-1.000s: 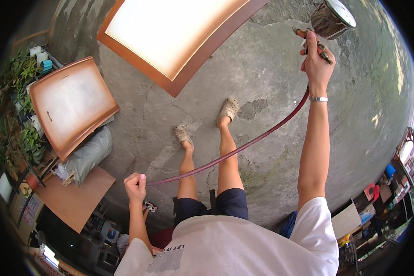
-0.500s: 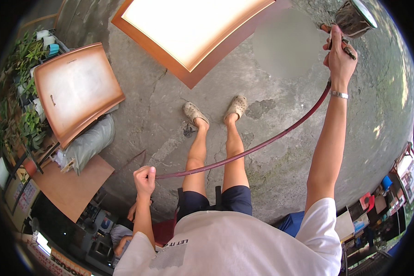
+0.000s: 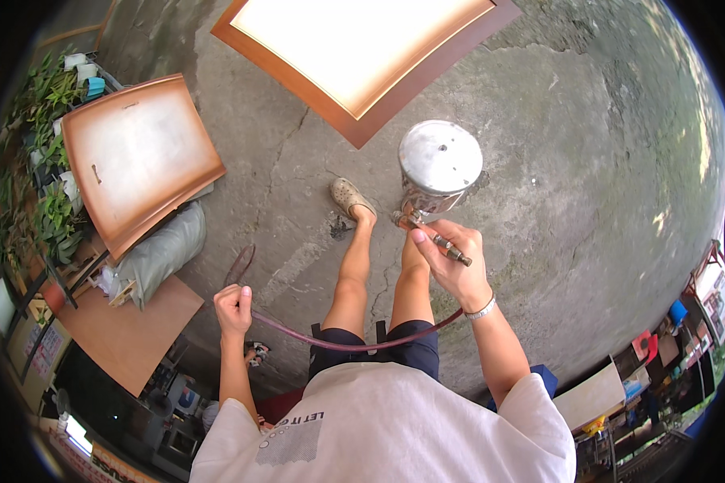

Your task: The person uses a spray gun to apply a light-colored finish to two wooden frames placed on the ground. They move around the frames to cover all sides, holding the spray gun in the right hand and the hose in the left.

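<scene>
A person in a white shirt (image 3: 411, 427) and dark shorts (image 3: 416, 342) holds a gun (image 3: 451, 249) with a silver-lidded cup (image 3: 441, 157) over rough concrete (image 3: 588, 185), its red hose (image 3: 330, 344) drooping across the body.

The right hand (image 3: 464, 262), wearing a metal band (image 3: 481, 308), sits toward three o'clock of the head view's centre. Its fingers are curled closely around the gun; whether the trigger is pulled cannot be told. The cup is at one to two o'clock, lid toward the camera, hiding most of the right foot.

At eight o'clock, the left hand (image 3: 234, 311) is a closed fist around the hose, with a loop of it lying beyond.

Half a second ago the right arm was stretched toward the rim between one and two o'clock, the hose drawn out in a long curve. Now the elbow is bent, the gun has come in before the body, and the hose sags against the shorts. The left fist has kept its hold.

The brown-edged, white-centred panel (image 3: 338, 44) fills twelve o'clock, its near corner close to the cup but apart from it. The gun's new place brings it nearer that corner, and the slack would seem to leave room to reach.

A second panel (image 3: 141, 161) rests at ten o'clock, above a grey sack (image 3: 165, 251), with plants (image 3: 56, 217) beside it. One beige clog (image 3: 349, 194) shows at eleven.
</scene>
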The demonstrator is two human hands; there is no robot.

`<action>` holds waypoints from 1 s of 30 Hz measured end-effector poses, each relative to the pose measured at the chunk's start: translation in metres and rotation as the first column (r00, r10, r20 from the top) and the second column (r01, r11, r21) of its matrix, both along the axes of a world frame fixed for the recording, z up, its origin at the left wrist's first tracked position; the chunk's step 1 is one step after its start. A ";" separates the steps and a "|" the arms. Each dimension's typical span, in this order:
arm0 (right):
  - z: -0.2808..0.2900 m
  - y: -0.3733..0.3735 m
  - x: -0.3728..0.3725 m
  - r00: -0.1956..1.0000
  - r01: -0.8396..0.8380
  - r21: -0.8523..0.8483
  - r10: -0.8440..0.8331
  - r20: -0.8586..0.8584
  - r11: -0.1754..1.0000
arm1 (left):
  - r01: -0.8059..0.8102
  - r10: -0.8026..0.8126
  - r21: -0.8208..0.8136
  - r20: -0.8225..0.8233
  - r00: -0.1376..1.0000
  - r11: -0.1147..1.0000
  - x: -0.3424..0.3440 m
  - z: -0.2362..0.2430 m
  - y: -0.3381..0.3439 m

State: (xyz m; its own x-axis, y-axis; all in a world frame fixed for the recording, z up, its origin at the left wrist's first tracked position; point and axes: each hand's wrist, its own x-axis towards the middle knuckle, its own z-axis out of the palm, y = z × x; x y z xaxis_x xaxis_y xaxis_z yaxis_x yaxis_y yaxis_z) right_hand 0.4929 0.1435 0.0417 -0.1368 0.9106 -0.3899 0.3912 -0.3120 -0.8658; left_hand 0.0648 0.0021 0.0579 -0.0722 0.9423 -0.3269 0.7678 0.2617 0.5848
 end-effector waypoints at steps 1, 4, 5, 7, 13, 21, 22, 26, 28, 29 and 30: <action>0.000 -0.005 -0.001 0.999 -0.039 -0.028 0.037 -0.036 0.999 | 0.010 -0.010 -0.002 0.007 1.000 1.000 0.000 -0.001 0.003; -0.007 -0.012 0.005 0.995 -0.078 -0.042 0.074 -0.072 0.996 | 0.015 -0.015 -0.002 0.042 0.999 1.000 0.009 -0.004 0.011; -0.008 -0.008 0.011 0.998 -0.059 -0.037 0.057 -0.032 0.998 | 0.019 -0.018 -0.008 0.053 0.998 1.000 0.013 -0.007 0.012; -0.010 0.011 0.027 0.999 -0.026 -0.024 0.027 0.033 0.999 | 0.022 -0.021 -0.020 0.059 0.998 1.000 0.021 -0.010 0.010; -0.056 0.092 0.115 0.915 0.315 0.107 -0.331 0.230 0.943 | 0.041 -0.038 -0.064 0.047 0.998 0.997 0.054 -0.015 0.021; -0.096 0.231 0.220 0.802 0.525 0.386 -0.593 0.074 0.758 | -0.018 0.028 -0.144 0.068 0.997 0.989 0.103 -0.024 0.035; -0.104 0.242 0.232 0.765 0.583 0.384 -0.643 0.037 0.716 | -0.015 0.028 -0.161 0.075 0.997 0.987 0.110 -0.026 0.037; -0.115 0.267 0.272 0.665 0.578 0.502 -0.728 0.166 0.643 | 0.049 -0.020 -0.237 0.125 0.992 0.970 0.131 -0.047 0.044; -0.128 0.261 0.275 0.630 0.571 0.512 -0.743 0.228 0.642 | 0.071 -0.032 -0.288 0.137 0.990 0.955 0.144 -0.049 0.047; -0.138 0.255 0.283 0.613 0.569 0.514 -0.748 0.257 0.642 | 0.089 -0.044 -0.309 0.149 0.988 0.947 0.151 -0.052 0.051; -0.144 0.249 0.287 0.595 0.567 0.515 -0.752 0.283 0.643 | 0.083 -0.041 -0.340 0.129 0.991 0.937 0.154 -0.055 0.050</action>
State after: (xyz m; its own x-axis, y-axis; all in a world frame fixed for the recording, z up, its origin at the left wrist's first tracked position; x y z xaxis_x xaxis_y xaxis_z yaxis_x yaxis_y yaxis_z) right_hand 0.7803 0.3925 -0.1026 0.6570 0.7450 0.1152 0.5492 -0.3683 -0.7502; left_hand 0.2184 0.0521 0.0025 0.0421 0.7721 -0.6341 0.7198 0.4167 0.5552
